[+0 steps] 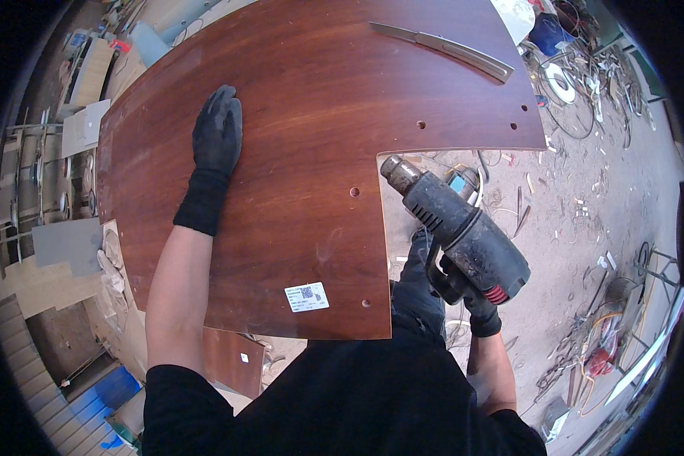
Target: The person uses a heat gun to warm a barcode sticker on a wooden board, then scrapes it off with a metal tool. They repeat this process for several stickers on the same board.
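Observation:
A large reddish-brown wood-grain panel (296, 131) lies before me, with a rectangular notch cut at its near right and several round holes. My left hand (219, 134), in a dark work glove, rests flat on the panel with nothing in it. A black heat gun (464, 228) is gripped by its handle in my gloved right hand (470, 296). Its metal nozzle (400, 174) points at the inner corner of the notch; whether it touches is unclear. A metal folding utility knife or similar bladed tool (444, 51) lies on the far right of the panel. A white printed label (309, 297) sticks near the close edge.
Offcuts and strips litter the concrete floor (581, 188) at the right. A corded power tool (460, 181) is below the notch. A blue bucket (550, 34) stands at the far right. Boards (68, 245) and a metal roller rack (40, 171) are at the left.

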The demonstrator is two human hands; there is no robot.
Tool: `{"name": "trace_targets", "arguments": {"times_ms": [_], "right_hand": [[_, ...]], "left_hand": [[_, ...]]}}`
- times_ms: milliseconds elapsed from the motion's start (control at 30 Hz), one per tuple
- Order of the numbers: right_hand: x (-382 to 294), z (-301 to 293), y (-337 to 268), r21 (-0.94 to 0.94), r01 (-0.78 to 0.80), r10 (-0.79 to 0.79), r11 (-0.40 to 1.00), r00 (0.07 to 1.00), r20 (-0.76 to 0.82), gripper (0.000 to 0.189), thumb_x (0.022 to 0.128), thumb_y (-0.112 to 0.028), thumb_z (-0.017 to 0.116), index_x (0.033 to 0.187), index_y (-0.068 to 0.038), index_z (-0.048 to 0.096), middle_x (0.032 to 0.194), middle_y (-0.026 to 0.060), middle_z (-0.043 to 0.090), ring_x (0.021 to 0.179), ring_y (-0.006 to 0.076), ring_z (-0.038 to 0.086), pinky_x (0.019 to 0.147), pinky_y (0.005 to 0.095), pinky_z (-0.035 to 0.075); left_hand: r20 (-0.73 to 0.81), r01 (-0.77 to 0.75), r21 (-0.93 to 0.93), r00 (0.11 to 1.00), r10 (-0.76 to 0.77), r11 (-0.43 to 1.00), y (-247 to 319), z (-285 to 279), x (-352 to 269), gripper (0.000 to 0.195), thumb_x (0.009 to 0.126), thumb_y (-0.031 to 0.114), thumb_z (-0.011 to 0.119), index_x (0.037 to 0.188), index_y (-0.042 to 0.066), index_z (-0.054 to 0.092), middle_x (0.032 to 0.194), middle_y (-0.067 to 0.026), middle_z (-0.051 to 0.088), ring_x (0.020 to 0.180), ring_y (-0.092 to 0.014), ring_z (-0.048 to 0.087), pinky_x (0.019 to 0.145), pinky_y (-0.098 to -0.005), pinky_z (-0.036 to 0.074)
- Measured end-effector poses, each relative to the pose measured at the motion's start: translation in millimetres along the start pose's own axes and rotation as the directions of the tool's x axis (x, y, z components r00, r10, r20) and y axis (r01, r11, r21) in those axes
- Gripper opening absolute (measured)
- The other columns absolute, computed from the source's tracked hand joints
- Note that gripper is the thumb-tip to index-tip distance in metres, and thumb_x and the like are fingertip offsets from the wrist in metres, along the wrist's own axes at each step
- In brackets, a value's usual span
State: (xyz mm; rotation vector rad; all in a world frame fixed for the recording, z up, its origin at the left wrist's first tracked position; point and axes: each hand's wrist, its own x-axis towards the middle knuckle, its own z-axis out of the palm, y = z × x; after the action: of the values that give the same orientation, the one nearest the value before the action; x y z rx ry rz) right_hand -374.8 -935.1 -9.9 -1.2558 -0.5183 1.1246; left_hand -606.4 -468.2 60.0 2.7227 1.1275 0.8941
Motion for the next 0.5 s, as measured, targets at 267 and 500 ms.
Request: {"name": "trace_targets", "arguments": {"times_ms": [267,500], "right_hand": [[-1,9,-13,-0.068,0.013,-0.017,0.998,0.998,-0.053,0.048,0.080,-0.015,0.074,0.125,-0.010,0.058,0.120,0.0075,0.062,0.109,0.0222,0.060,0.093,0.0359,0.048],[-1,0,-1,0.075,-0.069,0.069,0.995,0.998,-0.002,0.048,0.082,-0.017,0.072,0.127,-0.011,0.057,0.123,0.0082,0.061,0.111,0.0224,0.058,0.094,0.0359,0.047]], "left_hand": [[0.009,0.004,-0.004,1.000,-0.004,1.000,0,2,1,0.032,0.096,0.025,0.050,0.117,0.003,0.061,0.124,-0.0164,0.059,0.117,-0.031,0.054,0.101,-0.0376,0.041],[0.010,-0.006,0.018,1.000,0.006,1.000,-1,2,1,0.032,0.096,0.025,0.050,0.118,0.004,0.061,0.124,-0.0160,0.059,0.117,-0.031,0.054,0.102,-0.0377,0.041]]}}
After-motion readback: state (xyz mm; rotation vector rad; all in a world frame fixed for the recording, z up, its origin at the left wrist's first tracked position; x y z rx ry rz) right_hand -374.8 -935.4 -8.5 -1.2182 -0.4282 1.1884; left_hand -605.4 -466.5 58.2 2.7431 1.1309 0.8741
